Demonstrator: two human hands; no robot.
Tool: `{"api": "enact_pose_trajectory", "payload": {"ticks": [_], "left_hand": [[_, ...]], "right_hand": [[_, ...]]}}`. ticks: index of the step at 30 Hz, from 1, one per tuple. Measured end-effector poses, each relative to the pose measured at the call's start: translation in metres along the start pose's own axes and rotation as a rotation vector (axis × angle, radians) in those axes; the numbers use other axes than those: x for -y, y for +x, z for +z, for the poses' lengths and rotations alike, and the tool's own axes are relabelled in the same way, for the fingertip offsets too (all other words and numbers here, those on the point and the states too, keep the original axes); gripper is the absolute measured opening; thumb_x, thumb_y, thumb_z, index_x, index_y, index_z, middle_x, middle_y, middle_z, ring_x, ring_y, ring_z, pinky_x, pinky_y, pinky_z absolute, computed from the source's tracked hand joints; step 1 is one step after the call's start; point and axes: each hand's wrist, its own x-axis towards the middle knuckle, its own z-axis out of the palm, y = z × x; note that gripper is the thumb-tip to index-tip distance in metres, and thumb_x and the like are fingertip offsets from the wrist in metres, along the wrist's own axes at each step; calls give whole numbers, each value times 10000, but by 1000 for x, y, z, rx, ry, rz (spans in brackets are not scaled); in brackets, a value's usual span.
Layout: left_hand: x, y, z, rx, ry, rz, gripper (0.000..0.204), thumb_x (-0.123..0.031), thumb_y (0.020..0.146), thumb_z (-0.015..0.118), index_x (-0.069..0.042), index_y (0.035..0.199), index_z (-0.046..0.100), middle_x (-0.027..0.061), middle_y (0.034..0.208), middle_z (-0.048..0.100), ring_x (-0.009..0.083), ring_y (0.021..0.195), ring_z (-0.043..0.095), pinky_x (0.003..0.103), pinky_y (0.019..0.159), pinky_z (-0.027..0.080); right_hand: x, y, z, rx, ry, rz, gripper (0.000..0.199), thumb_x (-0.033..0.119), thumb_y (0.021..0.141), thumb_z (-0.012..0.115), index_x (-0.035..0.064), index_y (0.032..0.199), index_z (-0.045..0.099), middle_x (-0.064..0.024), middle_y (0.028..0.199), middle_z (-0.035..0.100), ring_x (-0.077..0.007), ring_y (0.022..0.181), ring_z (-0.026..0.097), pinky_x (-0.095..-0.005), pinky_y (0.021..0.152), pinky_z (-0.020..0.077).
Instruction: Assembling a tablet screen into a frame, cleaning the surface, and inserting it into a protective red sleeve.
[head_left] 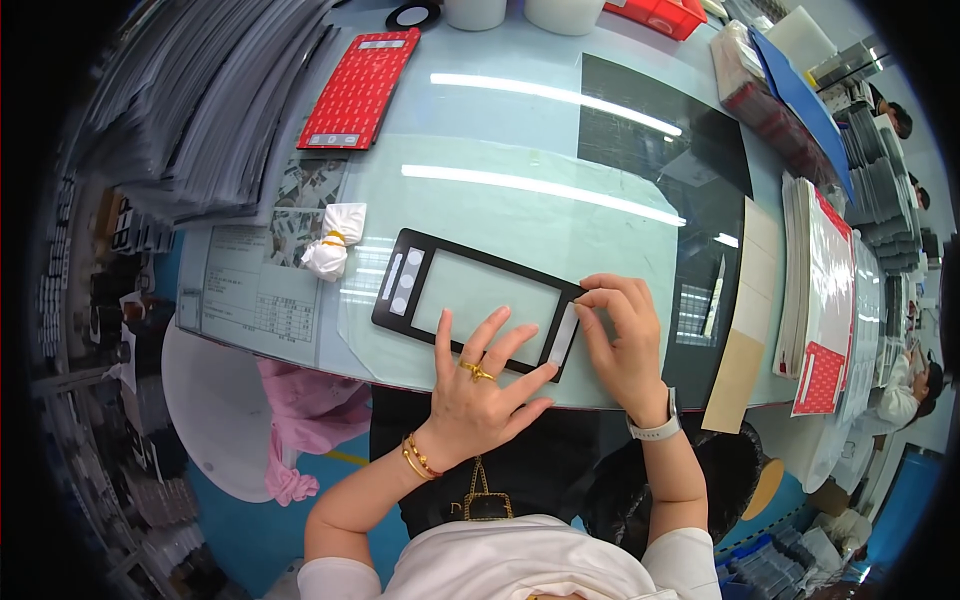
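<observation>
Black-framed panel [490,300], one: flat, beside the near edge of the surface [500,130]. Left hand [480,402]: grip spread, fingers apart. Right hand [628,330]: at panel's right end (whether clamped on it, cannot tell).

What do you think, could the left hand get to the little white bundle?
Probably yes. The left hand is over the black frame, and the white bundle sits past its left end. Only the flat frame seems between them, so reaching over or around looks easy.
</observation>
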Motion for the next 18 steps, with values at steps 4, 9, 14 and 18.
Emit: {"api": "enact_pose_trajectory", "payload": {"ticks": [4, 9, 14, 18], "left_hand": [[0, -1, -4, 13, -15, -10, 324, -393, 808, 837, -280, 1108, 792, 53, 1451, 563, 353, 1454, 416, 704, 1221, 123], [26, 5, -39, -55, 33, -104, 444, -324, 785, 864, -217, 1202, 752, 87, 1491, 542, 389, 1483, 385, 666, 1243, 115], [110, 12, -84, -263, 256, -273, 554, -254, 787, 861, -165, 1305, 684, 76, 1523, 521, 350, 1498, 383, 622, 1251, 172], [154, -2, -108, -104, 220, -283, 518, -192, 823, 833, -117, 1306, 663, 76, 1468, 597, 327, 1447, 470, 562, 1243, 255]], "right_hand": [[0, -1, 1, 15, 21, 22, 141, -50, 854, 731, 21, 959, 669, -108, 1120, 701, -304, 1024, 640, -387, 865, 520], [-1, -1, -1, 23, 10, 23, 137, -48, 861, 732, 15, 965, 671, -110, 1123, 696, -299, 1028, 643, -377, 861, 524], [0, 0, 0, 22, 13, 18, 131, -47, 865, 733, 10, 966, 671, -111, 1126, 692, -295, 1034, 645, -374, 861, 527], [0, -1, 1, 27, 27, 25, 128, -50, 866, 730, 6, 965, 670, -112, 1127, 688, -296, 1034, 648, -374, 865, 527]]}}
